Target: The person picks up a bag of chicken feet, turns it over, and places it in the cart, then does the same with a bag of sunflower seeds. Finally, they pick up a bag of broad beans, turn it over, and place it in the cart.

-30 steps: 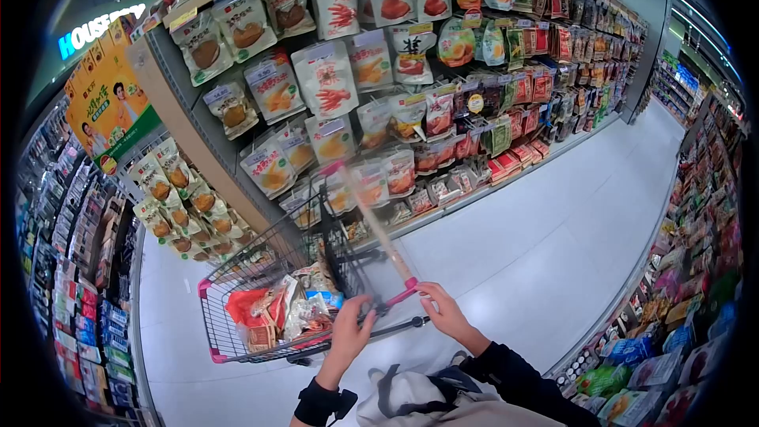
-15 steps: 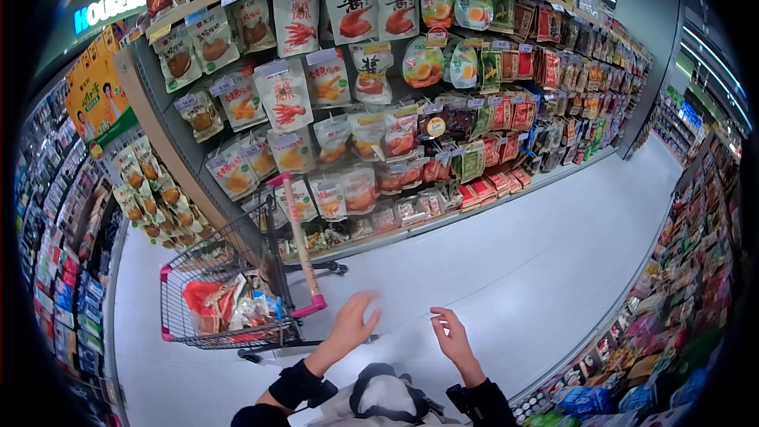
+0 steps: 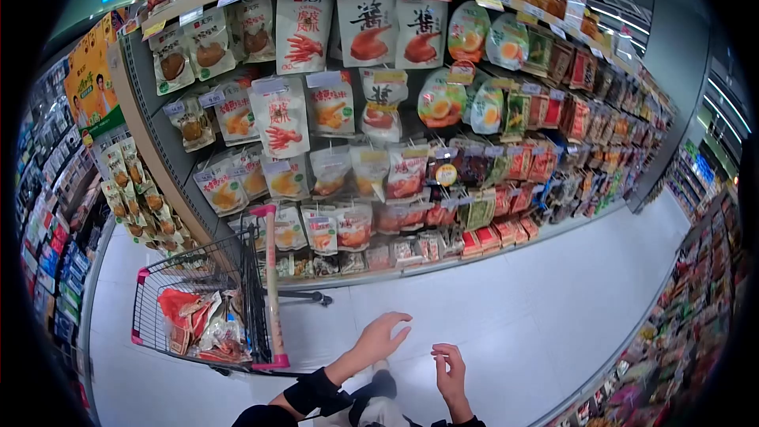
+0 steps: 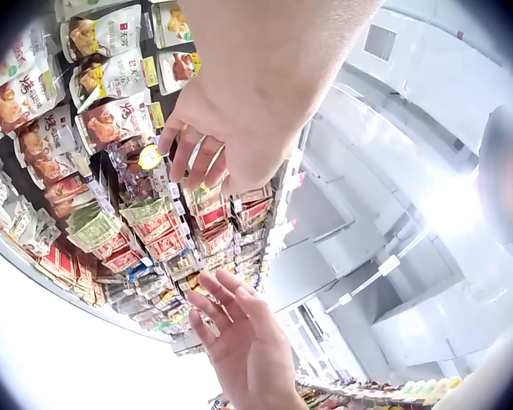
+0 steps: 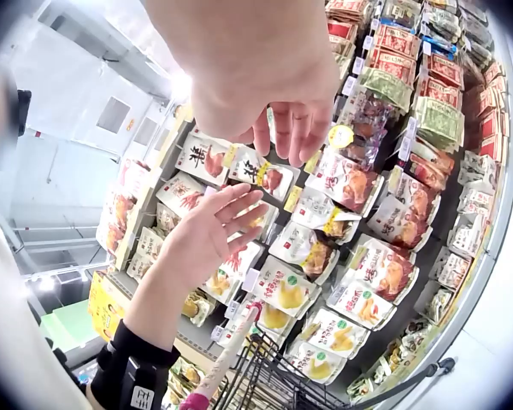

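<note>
Bottom centre: left hand (image 3: 381,337) spread, right hand (image 3: 451,372) loosely curled, both empty; cart (image 3: 162,281) stands unheld lower left, freeing them.

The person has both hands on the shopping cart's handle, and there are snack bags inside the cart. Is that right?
Not quite. Neither hand is on the handle. The left hand and the right hand are open in the air, apart from the shopping cart. The head view shows it. The snack bags are inside the cart.
</note>
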`<state>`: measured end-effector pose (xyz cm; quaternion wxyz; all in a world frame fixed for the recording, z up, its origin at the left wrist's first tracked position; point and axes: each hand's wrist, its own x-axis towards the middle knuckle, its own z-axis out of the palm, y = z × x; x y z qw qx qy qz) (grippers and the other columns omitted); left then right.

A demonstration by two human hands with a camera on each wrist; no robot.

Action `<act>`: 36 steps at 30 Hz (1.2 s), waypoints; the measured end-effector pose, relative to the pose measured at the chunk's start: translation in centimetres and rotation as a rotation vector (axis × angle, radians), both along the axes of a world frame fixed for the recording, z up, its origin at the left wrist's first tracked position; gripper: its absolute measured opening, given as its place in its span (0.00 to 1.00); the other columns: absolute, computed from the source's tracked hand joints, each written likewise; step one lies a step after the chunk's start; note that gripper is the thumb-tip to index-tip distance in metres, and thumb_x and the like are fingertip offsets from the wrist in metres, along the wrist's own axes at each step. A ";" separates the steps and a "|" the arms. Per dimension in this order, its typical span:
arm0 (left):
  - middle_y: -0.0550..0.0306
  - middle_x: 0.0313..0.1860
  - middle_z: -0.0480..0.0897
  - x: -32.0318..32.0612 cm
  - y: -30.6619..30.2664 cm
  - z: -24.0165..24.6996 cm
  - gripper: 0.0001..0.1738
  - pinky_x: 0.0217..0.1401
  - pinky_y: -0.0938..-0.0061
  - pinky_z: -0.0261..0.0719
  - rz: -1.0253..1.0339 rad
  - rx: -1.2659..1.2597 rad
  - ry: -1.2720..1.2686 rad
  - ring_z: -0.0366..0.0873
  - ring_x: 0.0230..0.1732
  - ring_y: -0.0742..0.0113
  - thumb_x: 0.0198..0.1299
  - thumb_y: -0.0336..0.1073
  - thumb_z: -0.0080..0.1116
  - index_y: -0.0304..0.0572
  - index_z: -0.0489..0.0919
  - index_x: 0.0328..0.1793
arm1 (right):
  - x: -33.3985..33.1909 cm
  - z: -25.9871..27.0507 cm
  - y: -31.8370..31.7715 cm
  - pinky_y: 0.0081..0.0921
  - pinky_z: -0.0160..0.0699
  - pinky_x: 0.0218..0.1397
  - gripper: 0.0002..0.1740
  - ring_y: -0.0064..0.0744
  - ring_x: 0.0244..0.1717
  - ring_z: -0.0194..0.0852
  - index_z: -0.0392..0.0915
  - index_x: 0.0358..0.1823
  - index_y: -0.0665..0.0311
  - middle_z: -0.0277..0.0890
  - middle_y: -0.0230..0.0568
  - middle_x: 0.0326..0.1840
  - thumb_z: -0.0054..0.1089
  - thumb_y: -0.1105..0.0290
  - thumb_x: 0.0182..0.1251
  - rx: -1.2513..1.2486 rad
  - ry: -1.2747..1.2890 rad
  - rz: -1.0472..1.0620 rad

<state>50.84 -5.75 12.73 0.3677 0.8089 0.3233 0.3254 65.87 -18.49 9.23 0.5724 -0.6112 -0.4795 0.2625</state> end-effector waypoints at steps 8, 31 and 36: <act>0.52 0.42 0.76 3.9 10.0 -0.9 0.12 0.48 0.70 0.71 0.178 -0.123 -0.097 0.73 0.46 0.56 0.56 0.36 0.51 0.39 0.74 0.44 | 5.8 -0.2 13.1 0.21 0.72 0.39 0.07 0.27 0.37 0.73 0.73 0.38 0.66 0.71 0.39 0.39 0.47 0.78 0.59 -0.035 0.022 0.124; 0.52 0.38 0.78 5.9 24.6 -1.1 0.10 0.42 0.70 0.74 0.633 -0.063 -0.018 0.77 0.40 0.57 0.55 0.34 0.52 0.40 0.75 0.42 | 12.4 -1.0 35.7 0.20 0.72 0.40 0.07 0.27 0.36 0.73 0.73 0.38 0.67 0.72 0.39 0.36 0.48 0.78 0.60 -0.077 0.080 0.528; 0.55 0.38 0.78 6.6 29.6 1.9 0.09 0.38 0.74 0.73 0.695 0.069 -0.040 0.77 0.38 0.61 0.56 0.33 0.51 0.40 0.75 0.42 | 14.0 -1.2 42.4 0.17 0.70 0.41 0.07 0.23 0.37 0.73 0.72 0.39 0.69 0.72 0.36 0.36 0.45 0.75 0.64 -0.009 0.023 0.589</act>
